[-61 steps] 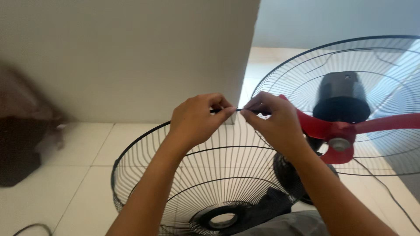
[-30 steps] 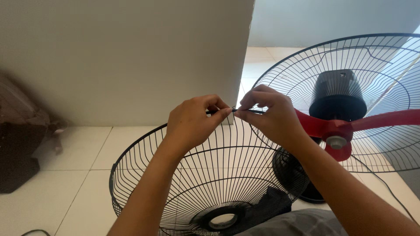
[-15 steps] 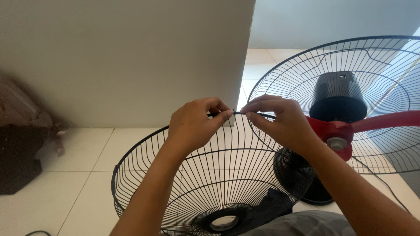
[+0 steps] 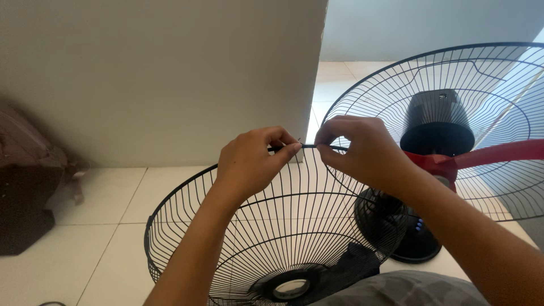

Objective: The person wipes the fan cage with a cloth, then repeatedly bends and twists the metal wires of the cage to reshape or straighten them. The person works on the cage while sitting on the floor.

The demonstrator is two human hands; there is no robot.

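Observation:
A loose black wire fan guard point(image 4: 187, 204) rests tilted in front of me, its hub ring point(image 4: 290, 286) low in the view. My left hand point(image 4: 249, 161) pinches the guard's top rim. My right hand point(image 4: 360, 150) pinches the same rim just to the right, fingertips almost touching the left hand's. A thin black piece of the rim shows between the two hands. Behind my right hand stands a fan with red blades point(image 4: 498, 154), a black motor housing point(image 4: 437, 122) and its rear guard point(image 4: 481, 73).
A pale wall point(image 4: 158, 73) rises close behind the guard, ending at a corner near the middle. The fan's round black base point(image 4: 416, 241) stands on white floor tiles point(image 4: 85, 226). A dark brown object point(image 4: 25, 187) sits at the left edge. My grey-clad knee point(image 4: 408, 289) is at the bottom.
Both hands stay pinched on the guard's rim. My right hand's fingers shifted slightly along it, and the view drifted a little, showing more of the fan's base.

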